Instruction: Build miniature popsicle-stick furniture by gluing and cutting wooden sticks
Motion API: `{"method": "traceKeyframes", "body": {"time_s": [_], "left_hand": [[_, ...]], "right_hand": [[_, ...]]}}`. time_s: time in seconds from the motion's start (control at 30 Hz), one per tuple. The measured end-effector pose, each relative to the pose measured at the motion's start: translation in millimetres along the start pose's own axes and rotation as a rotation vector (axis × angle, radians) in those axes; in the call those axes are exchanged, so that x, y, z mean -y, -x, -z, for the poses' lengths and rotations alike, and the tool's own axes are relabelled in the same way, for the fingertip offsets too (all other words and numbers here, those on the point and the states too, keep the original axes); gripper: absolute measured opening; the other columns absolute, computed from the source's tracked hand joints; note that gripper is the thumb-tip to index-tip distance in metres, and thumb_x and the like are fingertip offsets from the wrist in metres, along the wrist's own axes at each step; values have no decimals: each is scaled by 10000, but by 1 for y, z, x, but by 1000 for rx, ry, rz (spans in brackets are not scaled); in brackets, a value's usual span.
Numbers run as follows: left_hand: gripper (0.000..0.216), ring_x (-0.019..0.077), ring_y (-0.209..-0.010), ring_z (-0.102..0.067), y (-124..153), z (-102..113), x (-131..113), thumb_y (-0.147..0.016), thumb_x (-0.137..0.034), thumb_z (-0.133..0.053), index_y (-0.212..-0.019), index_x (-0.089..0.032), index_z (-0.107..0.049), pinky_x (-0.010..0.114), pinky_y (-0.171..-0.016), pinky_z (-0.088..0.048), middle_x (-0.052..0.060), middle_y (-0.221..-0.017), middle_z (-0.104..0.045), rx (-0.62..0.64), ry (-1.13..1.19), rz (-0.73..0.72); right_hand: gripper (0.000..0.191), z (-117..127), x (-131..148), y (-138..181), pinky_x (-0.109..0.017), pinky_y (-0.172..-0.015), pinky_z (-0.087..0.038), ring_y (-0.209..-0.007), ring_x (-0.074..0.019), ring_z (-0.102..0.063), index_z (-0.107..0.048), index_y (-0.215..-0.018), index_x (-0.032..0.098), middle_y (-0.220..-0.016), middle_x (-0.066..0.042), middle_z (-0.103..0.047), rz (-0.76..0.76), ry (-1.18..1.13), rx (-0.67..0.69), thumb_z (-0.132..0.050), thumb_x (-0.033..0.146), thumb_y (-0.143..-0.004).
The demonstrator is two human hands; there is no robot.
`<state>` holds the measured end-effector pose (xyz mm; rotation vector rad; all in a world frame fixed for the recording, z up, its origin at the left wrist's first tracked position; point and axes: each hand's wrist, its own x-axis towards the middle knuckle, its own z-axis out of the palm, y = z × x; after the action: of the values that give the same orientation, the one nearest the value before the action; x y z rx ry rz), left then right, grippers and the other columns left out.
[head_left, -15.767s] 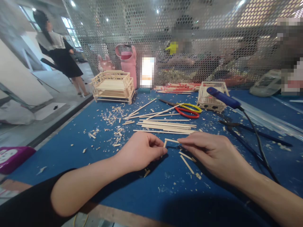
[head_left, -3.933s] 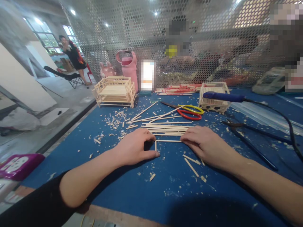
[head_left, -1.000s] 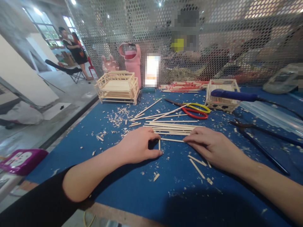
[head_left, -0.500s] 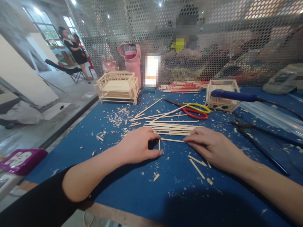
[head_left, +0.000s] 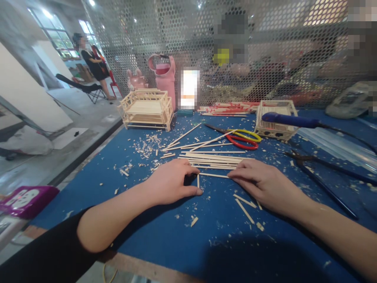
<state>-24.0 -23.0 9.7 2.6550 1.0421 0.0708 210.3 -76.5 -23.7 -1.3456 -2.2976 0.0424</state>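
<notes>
Both my hands rest on the blue table mat (head_left: 165,243). My left hand (head_left: 172,181) is curled, thumb and fingertips pressing a short upright wooden stick (head_left: 198,181) against the mat. My right hand (head_left: 265,184) lies flat-ish with fingers together, its fingertips holding the end of a thin longer stick (head_left: 214,175) that meets the short one at a corner. Just beyond lies a bundle of long thin sticks (head_left: 215,159). A few cut sticks (head_left: 244,206) lie under my right wrist.
A finished small wooden bench (head_left: 146,109) stands at the back left, a wooden cage-like frame (head_left: 273,118) at back right with a blue-handled corded tool (head_left: 290,120) on it. Red-and-yellow scissors (head_left: 243,138), dark pliers (head_left: 321,173) and wood chips lie around. A perforated screen closes the back; people work behind it.
Over the last second nothing has visibly moved. Earlier the hands held the sticks slightly lifted; now both press them flat on the mat.
</notes>
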Motion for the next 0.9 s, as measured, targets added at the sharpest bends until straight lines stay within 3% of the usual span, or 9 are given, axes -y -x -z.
{"method": "traceKeyframes", "body": {"time_s": [0.23,0.53,0.9], "left_hand": [[676,194,-810,-536,0,0,4,-551,-603,-656,-1081,-195,-560,279,-655,-396,40,-893,-594,-9,74,40],[409,178,-798,-526,2,1,1,-679,-484,-596,-973,-200,-591,281,-667,-401,31,-879,-589,-25,64,23],[363,164,-762,-507,-1,1,1,-685,-480,-577,-914,-198,-600,258,-629,-376,20,-823,-566,-15,16,-3]], "right_hand": [[240,-1,1,0,-307,-674,-483,-758,-170,-571,-655,-826,202,-769,-54,-620,-18,-5,8,-418,213,-860],[238,0,2,-1,-299,-681,-470,-763,-168,-564,-655,-831,201,-767,-52,-612,-19,-20,17,-419,209,-863],[256,-3,2,-1,-302,-690,-465,-772,-171,-571,-654,-819,208,-777,-55,-625,-31,-23,27,-403,223,-863]]}}
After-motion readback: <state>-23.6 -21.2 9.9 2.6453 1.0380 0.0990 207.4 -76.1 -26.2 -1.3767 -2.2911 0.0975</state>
